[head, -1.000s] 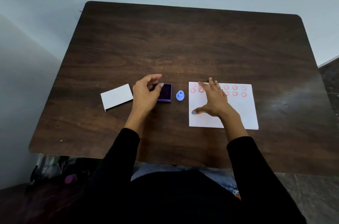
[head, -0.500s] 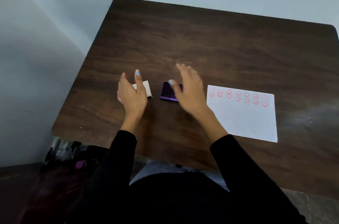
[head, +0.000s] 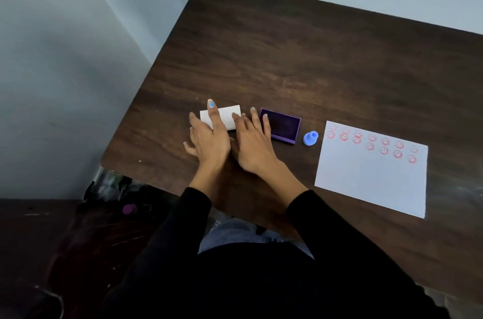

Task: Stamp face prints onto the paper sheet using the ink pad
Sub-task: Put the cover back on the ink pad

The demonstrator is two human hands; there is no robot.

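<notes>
Head view of a dark wooden table (head: 300, 57) with both hands low over its near left part. The left hand (head: 209, 139) is spread flat, fingers apart, with its forefinger laid across a white lid (head: 224, 117) that lies flat on the table; the hand grips nothing. Whether the palm presses on the lid cannot be told. The right hand (head: 252, 145) is likewise flat and open, fingers extended and only slightly parted. Its fingertips reach the right edge of the white lid and the left edge of the ink pad (head: 282, 126); it grasps neither.

The ink pad, a purple tray with a dark inked face, sits uncovered just right of the lid. A small blue stamp (head: 310, 138) stands upright on the table between the ink pad and the paper sheet (head: 371, 177), touched by neither hand. The paper sheet lies flat, well apart from the hands, toward the right. Two uneven rows of red face prints (head: 371, 142) run along its far edge; the rest of the sheet is blank. Black sleeves (head: 188, 216) cover both forearms to the wrist.
</notes>
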